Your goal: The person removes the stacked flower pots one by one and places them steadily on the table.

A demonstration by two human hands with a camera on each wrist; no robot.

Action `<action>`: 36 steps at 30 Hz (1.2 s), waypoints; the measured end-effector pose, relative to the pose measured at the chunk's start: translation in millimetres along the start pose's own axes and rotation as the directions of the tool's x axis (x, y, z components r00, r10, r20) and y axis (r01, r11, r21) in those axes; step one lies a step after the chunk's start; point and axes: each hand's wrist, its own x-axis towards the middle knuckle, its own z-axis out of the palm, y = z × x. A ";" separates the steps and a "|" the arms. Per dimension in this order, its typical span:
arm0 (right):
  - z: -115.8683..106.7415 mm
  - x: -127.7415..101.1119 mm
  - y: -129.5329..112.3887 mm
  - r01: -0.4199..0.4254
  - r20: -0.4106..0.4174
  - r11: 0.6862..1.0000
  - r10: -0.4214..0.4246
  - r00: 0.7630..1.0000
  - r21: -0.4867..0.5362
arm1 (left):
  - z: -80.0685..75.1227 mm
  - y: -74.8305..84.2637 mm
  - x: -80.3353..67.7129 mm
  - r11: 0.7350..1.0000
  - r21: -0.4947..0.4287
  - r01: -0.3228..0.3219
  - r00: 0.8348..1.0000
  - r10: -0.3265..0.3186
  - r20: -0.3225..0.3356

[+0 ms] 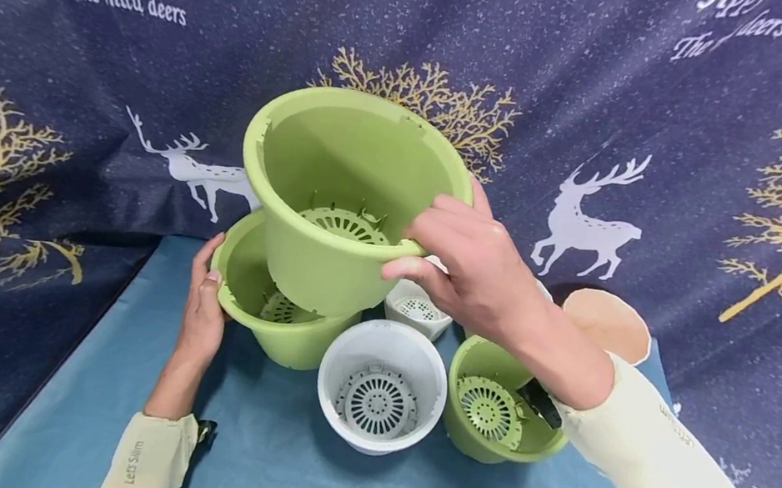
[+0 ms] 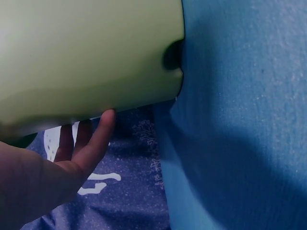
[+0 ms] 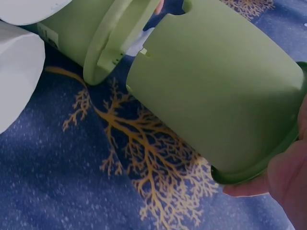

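Observation:
My right hand grips the rim of a large light-green flower pot, thumb at the near side and fingers over the edge. This pot is raised and tilted, its slotted base showing inside, and it overlaps a second green flower pot in the head view. At that second pot's left rim, my left hand holds on with the thumb at the edge. In the left wrist view, its fingers lie against the pot's outer wall. The right wrist view shows the raised pot from outside, with notches along its base edge.
A white pot with a slotted base stands in the middle of the blue cloth. Right of it is another green pot, partly behind my right forearm. Behind are a smaller white pot and a pale peach-coloured one.

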 end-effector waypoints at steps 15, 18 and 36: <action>-35.6 -19.9 -10.5 -0.006 -0.055 1.000 0.004 0.998 -0.023 | 0.7 -0.7 -0.7 1.000 0.005 0.009 1.000 -0.009 -0.021; -39.6 -26.5 -10.6 -0.033 -0.059 0.999 0.031 0.998 -0.027 | 0.7 -0.6 -1.2 1.000 -0.011 0.009 1.000 -0.009 -0.018; -80.1 -70.4 -15.9 -0.135 -0.176 0.977 0.105 0.979 -0.167 | 1.8 1.1 -3.2 1.000 -0.010 0.014 1.000 -0.014 -0.009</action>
